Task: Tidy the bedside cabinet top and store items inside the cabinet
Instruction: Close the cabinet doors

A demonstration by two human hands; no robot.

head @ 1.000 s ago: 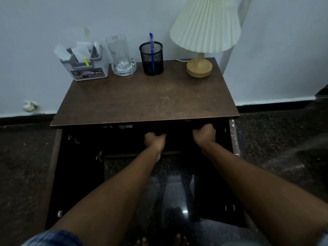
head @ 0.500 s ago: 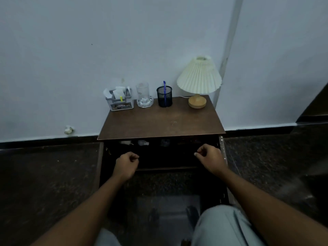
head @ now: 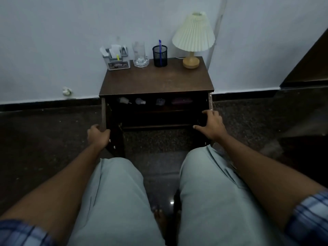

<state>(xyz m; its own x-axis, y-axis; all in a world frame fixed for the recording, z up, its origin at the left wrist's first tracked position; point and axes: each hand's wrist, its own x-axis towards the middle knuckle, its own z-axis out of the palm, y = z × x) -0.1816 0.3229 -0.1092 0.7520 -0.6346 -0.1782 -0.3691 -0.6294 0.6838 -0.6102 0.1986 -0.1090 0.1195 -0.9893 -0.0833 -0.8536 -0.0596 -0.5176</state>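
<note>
Faces a dark brown wooden bedside cabinet point(head: 156, 80) with both doors standing open toward the knees. Between the left door point(head: 116, 139) and the right door point(head: 210, 102), a strip of dark speckled stone floor point(head: 156, 141). Just in front of it, two knees in pale grey cloth point(head: 113, 192), close to the door edges. On either side of the cabinet, open floor as far as a black skirting strip point(head: 53, 102).

Grips the top edge of the left door with the left hand point(head: 98, 136), fingers curled over it, forearm stretched straight ahead. Lays the right hand point(head: 212, 126) against the right door, fingers spread and nearly straight, thumb pointing inward, resting rather than clasping. At both lower corners, blue plaid sleeves point(head: 308, 221) pushed up above the elbows.

Along the back of the cabinet top, against the pale wall point(head: 53, 41), from left to right:
- a grey plastic organiser box point(head: 117, 63) stuffed with white slips
- a clear glass mug point(head: 140, 55)
- a black mesh pen cup point(head: 160, 58) holding one blue pen
- a table lamp with a cream pleated shade point(head: 193, 32) and a round wooden base

All four near one another, none touching.

Inside, on the dim upper shelf point(head: 159, 109), two small pale bottles point(head: 124, 100) lying on their sides. Next a small blurred item, then a purplish oblong pouch point(head: 182, 100). Too dark to name any of them more exactly.
</note>
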